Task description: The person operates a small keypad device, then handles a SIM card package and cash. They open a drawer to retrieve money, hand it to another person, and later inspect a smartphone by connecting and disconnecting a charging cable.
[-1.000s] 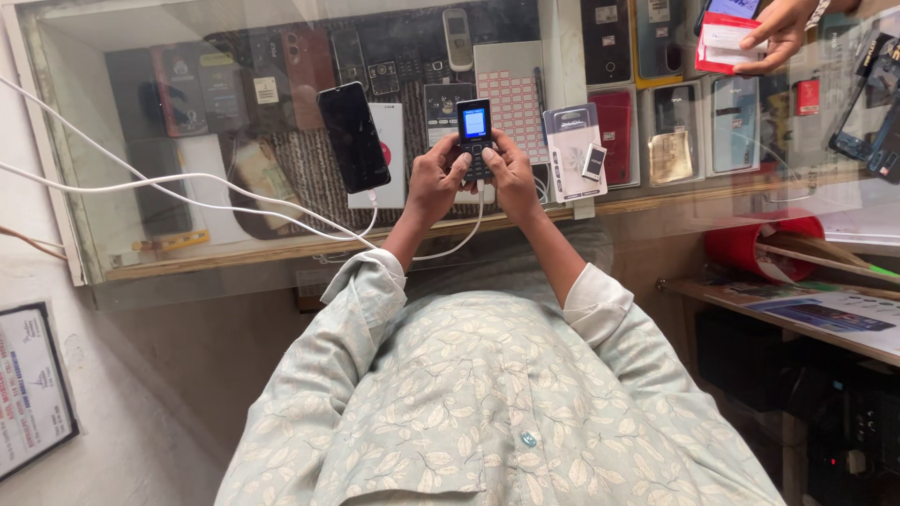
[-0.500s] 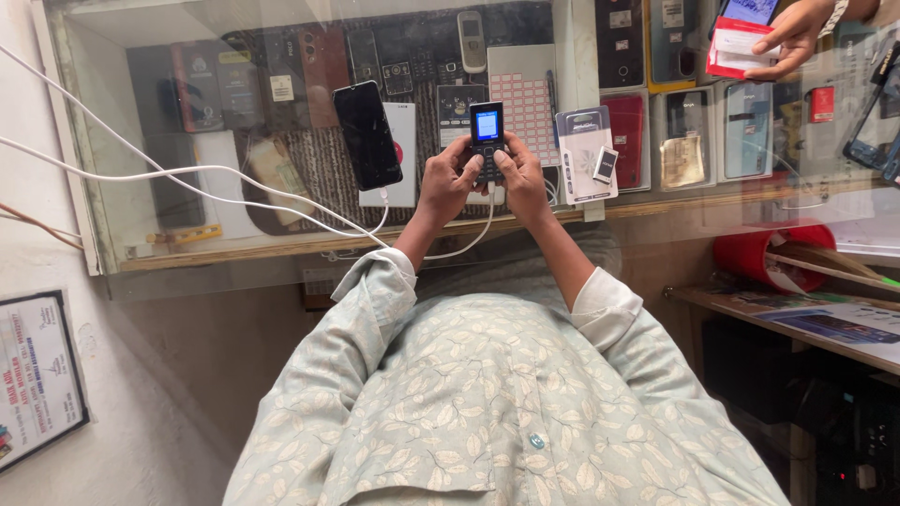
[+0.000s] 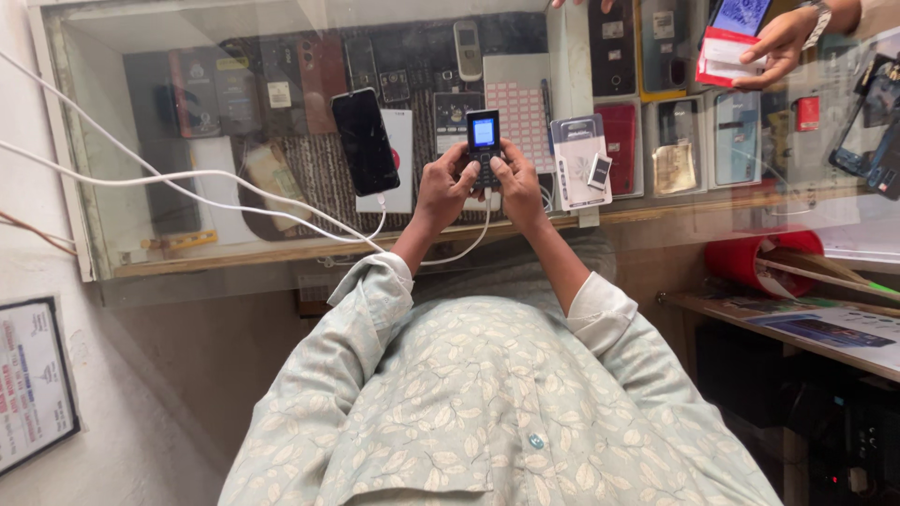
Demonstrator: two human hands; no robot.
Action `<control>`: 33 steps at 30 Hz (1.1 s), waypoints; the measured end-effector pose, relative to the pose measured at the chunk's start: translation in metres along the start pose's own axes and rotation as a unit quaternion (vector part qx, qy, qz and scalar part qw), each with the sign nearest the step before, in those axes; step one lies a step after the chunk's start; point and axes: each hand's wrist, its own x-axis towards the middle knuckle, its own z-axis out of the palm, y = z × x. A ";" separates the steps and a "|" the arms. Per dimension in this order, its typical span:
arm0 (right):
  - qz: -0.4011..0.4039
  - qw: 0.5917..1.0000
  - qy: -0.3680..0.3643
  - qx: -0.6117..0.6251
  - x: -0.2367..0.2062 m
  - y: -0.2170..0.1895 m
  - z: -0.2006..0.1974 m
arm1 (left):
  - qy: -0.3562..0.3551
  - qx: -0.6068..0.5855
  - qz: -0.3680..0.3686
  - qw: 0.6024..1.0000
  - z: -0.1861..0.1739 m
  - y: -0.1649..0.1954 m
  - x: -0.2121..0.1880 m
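Note:
A small black keypad phone (image 3: 484, 139) with a lit blue screen is held upright over the glass counter (image 3: 187, 253). My left hand (image 3: 442, 186) grips its left side and my right hand (image 3: 515, 178) its right side, thumbs on the keys. A white cable (image 3: 464, 251) hangs from the phone's lower end. A black smartphone (image 3: 366, 141) lies on the glass just left of my left hand, plugged into another white cable (image 3: 216, 176).
Phones, cases and boxes fill the display case under the glass. Another person's hand (image 3: 773, 42) at the top right holds a phone and red-and-white cards. A red tub (image 3: 750, 262) and papers sit on a shelf at right; a framed notice (image 3: 33, 384) at left.
Both hands with the keypad phone have stayed in place; the view has shifted slightly. The other person's hand has moved a little at the top right.

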 end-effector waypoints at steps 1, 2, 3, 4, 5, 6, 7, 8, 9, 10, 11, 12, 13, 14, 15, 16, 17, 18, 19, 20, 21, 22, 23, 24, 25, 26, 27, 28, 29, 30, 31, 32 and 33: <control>0.001 1.000 -0.002 0.004 0.000 0.000 0.000 | -0.001 -0.002 -0.001 1.000 0.000 0.000 0.000; 0.004 1.000 -0.004 0.007 0.000 0.000 0.000 | -0.001 -0.004 -0.003 1.000 0.000 0.000 0.000; 0.006 1.000 -0.006 0.011 0.000 0.001 0.000 | 0.000 -0.005 -0.005 1.000 0.000 0.000 0.000; 0.005 1.000 -0.004 0.005 0.000 0.001 0.000 | -0.001 0.001 -0.002 1.000 0.000 0.000 0.000; 0.003 1.000 -0.003 -0.001 0.000 0.001 0.000 | -0.002 0.006 0.003 1.000 0.000 0.000 0.000; 0.000 1.000 -0.002 -0.008 0.000 0.000 0.000 | -0.003 0.012 0.009 1.000 0.000 0.000 0.000; 0.005 1.000 -0.002 0.001 0.000 0.000 0.000 | -0.002 0.008 0.006 1.000 0.000 0.000 -0.001; 0.010 1.000 -0.003 0.010 0.000 0.000 0.000 | 0.000 0.003 0.003 1.000 0.000 0.000 -0.001; 0.016 1.000 -0.003 0.019 0.000 0.000 0.000 | 0.001 -0.002 -0.001 1.000 0.000 0.000 -0.001; 0.019 1.000 0.001 0.014 -0.001 0.000 0.000 | 0.001 -0.006 -0.003 1.000 0.000 0.000 -0.001; 0.020 1.000 0.004 0.008 -0.001 0.000 0.000 | 0.002 -0.009 -0.001 1.000 0.000 0.000 -0.001; 0.018 1.000 0.004 0.002 0.000 -0.001 0.000 | 0.003 -0.010 0.004 1.000 0.000 0.000 -0.001; 0.017 1.000 0.003 0.005 0.001 -0.001 0.000 | 0.003 -0.012 0.005 1.000 -0.001 0.000 0.000; 0.018 1.000 0.004 0.007 0.001 -0.001 0.000 | 0.003 -0.014 0.003 1.000 -0.001 0.000 0.000; 0.019 1.000 0.004 0.009 0.002 -0.001 0.000 | 0.002 -0.017 0.003 1.000 -0.001 0.000 0.000; 0.019 1.000 0.002 0.012 0.003 0.000 0.000 | 0.003 -0.015 0.005 1.000 -0.001 0.000 0.001; 0.021 1.000 0.000 0.016 0.003 0.000 0.000 | 0.004 -0.014 0.005 1.000 -0.001 0.000 0.001; 0.025 0.999 -0.001 0.019 0.003 0.000 0.000 | 0.006 -0.013 0.004 1.000 -0.001 0.000 0.001; 0.023 1.000 -0.004 0.017 0.003 0.000 0.000 | 0.005 -0.013 -0.002 1.000 -0.002 0.001 0.001; 0.021 1.000 -0.007 0.016 0.004 -0.001 0.000 | 0.004 -0.012 -0.007 1.000 -0.002 0.001 0.001; 0.021 1.000 -0.009 0.013 0.003 -0.001 0.001 | 0.003 -0.013 -0.015 1.000 -0.002 0.002 0.001; 0.022 1.000 -0.008 0.010 0.003 -0.002 0.001 | 0.004 -0.021 -0.019 1.000 -0.002 0.002 0.001; 0.021 1.000 -0.007 0.008 0.004 -0.003 0.002 | 0.004 -0.029 -0.022 0.999 -0.003 0.002 0.001; 0.021 1.000 -0.006 0.005 0.004 -0.004 0.002 | 0.004 -0.036 -0.026 0.999 -0.003 0.002 0.002; 0.025 1.000 -0.007 0.007 0.004 -0.005 0.003 | 0.003 -0.040 -0.028 0.999 -0.003 0.002 0.002; 0.027 1.000 -0.008 0.009 0.004 -0.007 0.003 | 0.002 -0.044 -0.030 0.999 -0.003 0.002 0.002; 0.030 0.999 -0.009 0.010 0.004 -0.008 0.004 | 0.000 -0.048 -0.031 0.998 -0.004 0.001 0.003; 0.031 0.999 -0.009 0.010 0.004 -0.009 0.004 | -0.001 -0.046 -0.028 0.999 -0.004 -0.001 0.003; 0.034 0.999 -0.008 0.009 0.005 -0.010 0.005 | -0.001 -0.044 -0.025 0.999 -0.004 -0.002 0.004; 0.036 0.999 -0.007 0.009 0.005 -0.010 0.005 | -0.001 -0.042 -0.022 0.999 -0.004 -0.004 0.004; 0.037 0.999 -0.005 0.009 0.006 -0.010 0.005 | 0.000 -0.040 -0.027 0.999 -0.005 -0.006 0.005; 0.038 0.999 -0.002 0.008 0.006 -0.009 0.005 | 0.001 -0.039 -0.033 0.999 -0.005 -0.009 0.006; 0.037 0.999 0.001 0.007 0.007 -0.009 0.004 | 0.001 -0.038 -0.036 0.999 -0.006 -0.011 0.008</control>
